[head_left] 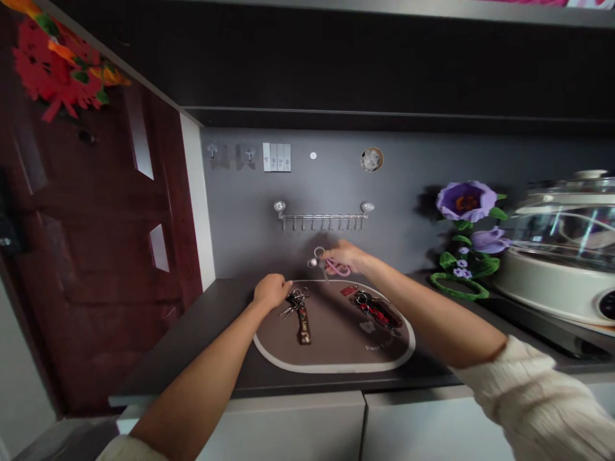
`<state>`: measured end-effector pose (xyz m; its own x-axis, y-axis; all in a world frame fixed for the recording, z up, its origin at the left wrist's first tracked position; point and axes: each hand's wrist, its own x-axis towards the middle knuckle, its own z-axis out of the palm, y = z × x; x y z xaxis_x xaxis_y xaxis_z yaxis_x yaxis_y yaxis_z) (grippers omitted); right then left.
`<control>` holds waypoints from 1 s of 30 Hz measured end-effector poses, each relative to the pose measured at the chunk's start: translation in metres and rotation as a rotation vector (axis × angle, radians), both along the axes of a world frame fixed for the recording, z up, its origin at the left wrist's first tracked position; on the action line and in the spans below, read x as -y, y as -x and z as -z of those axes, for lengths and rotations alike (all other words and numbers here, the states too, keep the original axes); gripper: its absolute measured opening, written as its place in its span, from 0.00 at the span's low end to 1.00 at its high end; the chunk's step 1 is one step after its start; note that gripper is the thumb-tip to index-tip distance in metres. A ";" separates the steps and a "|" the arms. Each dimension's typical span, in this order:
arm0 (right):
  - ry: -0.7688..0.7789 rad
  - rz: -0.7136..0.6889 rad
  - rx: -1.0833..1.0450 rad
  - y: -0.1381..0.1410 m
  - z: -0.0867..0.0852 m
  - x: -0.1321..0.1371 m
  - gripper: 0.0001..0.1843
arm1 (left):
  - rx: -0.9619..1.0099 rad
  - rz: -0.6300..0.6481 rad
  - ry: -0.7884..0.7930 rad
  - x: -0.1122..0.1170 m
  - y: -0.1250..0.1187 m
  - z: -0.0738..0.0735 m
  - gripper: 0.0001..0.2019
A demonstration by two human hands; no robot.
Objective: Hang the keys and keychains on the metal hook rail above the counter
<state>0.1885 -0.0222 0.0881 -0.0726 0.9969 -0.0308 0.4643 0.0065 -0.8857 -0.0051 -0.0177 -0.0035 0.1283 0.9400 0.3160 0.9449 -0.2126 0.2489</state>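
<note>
My right hand (346,257) is closed on a keychain with a pink strap (340,267), raised below the hook rail. A metal ring and a blurred key hang from it, left of my fingers. My left hand (271,292) rests at the left edge of the brown mat (331,352), beside a bunch of keys (291,302) with a dark brown strap (304,326). Its fingers are mostly turned away from view; I cannot make out whether they touch the keys. A second bunch of keys with red and black fobs (377,312) lies on the mat's right side, under my right forearm.
A metal hook rail (321,218) is fixed to the grey back wall by two suction cups. Purple crocheted flowers (466,202) and a white steamer (557,282) stand on the right. A dark shelf (336,64) overhangs the counter. A dark red door (110,269) is at the left.
</note>
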 end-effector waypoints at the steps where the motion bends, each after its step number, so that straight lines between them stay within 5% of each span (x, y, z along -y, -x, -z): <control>1: 0.021 -0.023 0.042 -0.001 0.012 0.006 0.09 | 0.010 -0.003 -0.002 0.000 0.000 -0.001 0.21; 6: -0.020 -0.094 0.342 -0.002 0.049 0.019 0.15 | 0.119 0.004 -0.014 0.000 0.002 -0.003 0.19; 12: -0.214 0.014 0.761 -0.006 0.040 0.010 0.24 | 0.419 0.162 -0.053 -0.001 0.000 0.000 0.16; 15: -0.216 -0.062 0.582 -0.012 0.026 0.009 0.25 | 0.685 0.277 0.003 0.002 -0.002 -0.004 0.18; 20: -0.115 -0.429 -0.117 -0.017 0.013 0.015 0.26 | 1.154 0.560 0.239 0.009 0.005 -0.021 0.25; 24: -0.043 -0.468 -0.449 -0.019 0.025 0.011 0.31 | 1.310 0.503 0.313 0.010 0.017 -0.027 0.28; 30: 0.121 -0.429 -0.476 -0.017 0.059 -0.002 0.32 | 1.332 0.452 0.488 0.001 0.027 -0.015 0.30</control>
